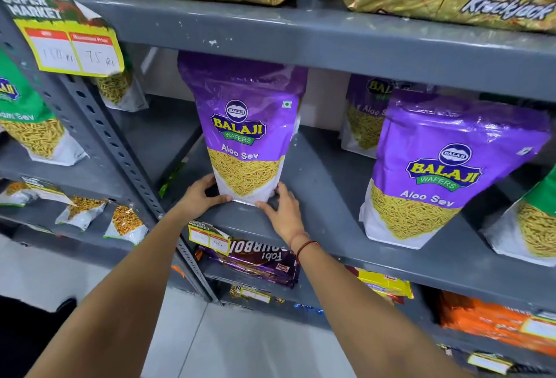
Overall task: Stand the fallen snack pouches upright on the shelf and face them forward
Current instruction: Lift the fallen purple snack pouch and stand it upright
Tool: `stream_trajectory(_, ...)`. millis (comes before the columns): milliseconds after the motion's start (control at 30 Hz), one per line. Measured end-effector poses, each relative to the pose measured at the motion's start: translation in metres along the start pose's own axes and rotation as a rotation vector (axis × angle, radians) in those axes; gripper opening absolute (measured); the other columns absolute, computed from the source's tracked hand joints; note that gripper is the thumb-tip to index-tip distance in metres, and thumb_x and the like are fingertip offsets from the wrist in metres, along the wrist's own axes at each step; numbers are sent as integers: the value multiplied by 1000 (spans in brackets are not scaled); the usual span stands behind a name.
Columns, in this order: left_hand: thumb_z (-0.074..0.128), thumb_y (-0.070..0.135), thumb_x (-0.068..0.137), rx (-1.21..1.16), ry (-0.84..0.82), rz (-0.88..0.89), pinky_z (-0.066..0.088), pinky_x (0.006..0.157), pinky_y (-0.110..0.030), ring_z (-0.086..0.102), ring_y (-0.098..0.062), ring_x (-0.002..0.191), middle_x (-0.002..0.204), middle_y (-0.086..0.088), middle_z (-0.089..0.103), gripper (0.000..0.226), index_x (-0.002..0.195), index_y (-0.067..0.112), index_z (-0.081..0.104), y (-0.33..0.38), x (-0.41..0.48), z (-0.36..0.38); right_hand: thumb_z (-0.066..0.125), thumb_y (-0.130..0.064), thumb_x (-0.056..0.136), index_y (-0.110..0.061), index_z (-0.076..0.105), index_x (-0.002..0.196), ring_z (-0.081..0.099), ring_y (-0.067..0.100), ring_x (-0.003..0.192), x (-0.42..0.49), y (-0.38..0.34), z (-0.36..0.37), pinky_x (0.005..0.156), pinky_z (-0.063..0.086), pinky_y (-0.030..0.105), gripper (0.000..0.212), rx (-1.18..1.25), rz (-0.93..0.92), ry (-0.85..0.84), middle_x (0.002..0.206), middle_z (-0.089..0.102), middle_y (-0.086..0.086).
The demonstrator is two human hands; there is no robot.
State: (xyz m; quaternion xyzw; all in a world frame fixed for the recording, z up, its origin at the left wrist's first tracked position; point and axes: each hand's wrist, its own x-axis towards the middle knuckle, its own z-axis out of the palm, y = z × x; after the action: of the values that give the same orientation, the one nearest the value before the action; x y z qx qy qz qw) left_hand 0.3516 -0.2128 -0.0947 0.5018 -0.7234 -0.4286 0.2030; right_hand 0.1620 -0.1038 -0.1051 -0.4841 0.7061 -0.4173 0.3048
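Left hand [200, 195], right hand [281, 209] grip upright purple pouch [245, 134] base on shelf [316, 173]; second pouch [436, 167] at 3 o'clock, apart.

Free room: bare grey shelf [328, 185] between your held purple pouch [245, 134] and the front purple pouch [445, 167] to its right; a hand passes there. Open shelf also left of the held pouch, bounded by the perforated upright post [120, 149]. Obstacles: the shelf board above [301, 37] sits close over the pouch tops; a rear purple pouch [364, 112] blocks the back right.
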Motion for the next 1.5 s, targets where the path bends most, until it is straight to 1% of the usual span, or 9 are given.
stream_trajectory(567,73,32,77,-17,61,0,36,99,-30,44,-15,127,139,4,50,71,139,22,39,-1,-16,9,69,-28,85,-12,33,143,39,31,131,-5,1,-6,108,32,38,70,-21,13,-78,141,45,16)
stream_trajectory(700,71,27,76,-177,359,33,45,95,-33,55,-17,114,125,-2,61,54,126,16,52,17,-45,37,67,-24,87,-10,38,142,51,27,124,-34,11,-25,107,42,40,64,112,20,3,138,52,14)
stream_trajectory(800,66,13,82,-358,642,34,47,81,-9,64,-4,96,106,-5,66,33,115,12,58,41,-71,84,68,-20,86,-10,59,123,62,22,105,-70,35,-53,90,52,31,40,162,-57,175,120,64,10)
stream_trajectory(867,64,8,83,-413,574,99,50,74,-13,63,8,82,96,-2,65,24,105,16,60,61,-79,119,70,-20,85,-19,65,105,64,18,93,-94,55,-80,80,53,28,21,171,-88,305,104,67,6)
stream_trajectory(933,69,10,80,-357,382,156,52,78,-15,64,-4,89,101,-2,65,28,106,16,61,80,-76,153,70,-19,84,-24,65,91,65,15,86,-116,73,-107,78,55,32,10,221,-88,458,94,67,4)
stream_trajectory(1067,82,19,68,-263,-34,178,43,101,-26,53,-17,120,134,-4,54,71,130,11,49,119,-60,203,76,-18,77,-31,60,103,64,24,98,-137,101,-157,86,53,31,33,383,19,743,110,63,12)
stream_trajectory(1233,76,54,56,13,-179,167,20,117,-40,36,-19,134,144,0,46,101,141,21,33,141,-47,242,84,-9,67,-13,32,142,48,20,130,-114,117,-208,108,42,39,91,409,67,488,143,47,9)
stream_trajectory(1333,68,58,60,104,-139,191,9,117,-41,37,-22,132,137,-3,52,89,136,20,39,146,-43,250,86,-13,65,-19,35,139,56,10,122,-101,121,-224,103,48,33,91,358,28,317,135,56,-1)
stream_trajectory(1500,69,43,77,86,-194,206,4,118,-41,35,-24,137,139,1,53,65,132,20,44,139,-36,241,87,-31,63,-38,46,122,60,6,114,-91,123,-222,101,50,38,73,304,70,310,122,63,-12)
